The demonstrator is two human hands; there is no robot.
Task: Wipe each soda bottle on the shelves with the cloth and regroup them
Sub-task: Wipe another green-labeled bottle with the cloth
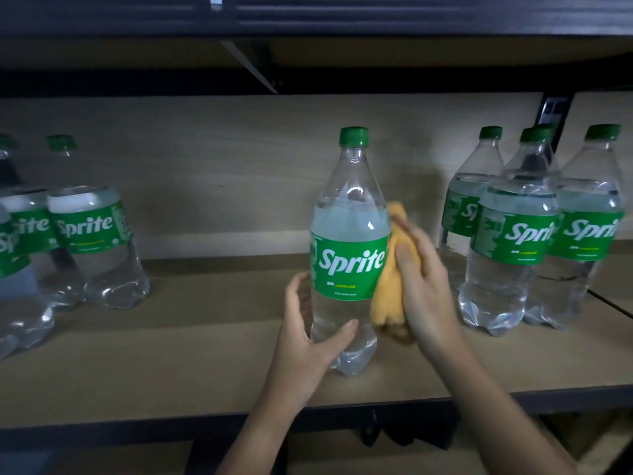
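A dark metal shelf brace (250,65) runs diagonally beneath the upper board. A black slotted upright post (555,113) stands against the pale wooden back panel (239,159).

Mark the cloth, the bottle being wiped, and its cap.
cloth (388,289), head view, on its folded middle.
bottle (349,272), head view, on the green label.
cap (354,136), head view, on its side.

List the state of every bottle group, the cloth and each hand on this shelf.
Middle Sprite bottle: upright, capped, alone at the shelf front.
Yellow cloth: bunched, pressed against that bottle's right side.
Right hand: grips the cloth.
Left hand: curled round the bottle's lower part.
Left Sprite bottles: upright, capped, grouped.
Right Sprite bottles: upright, capped, clustered.
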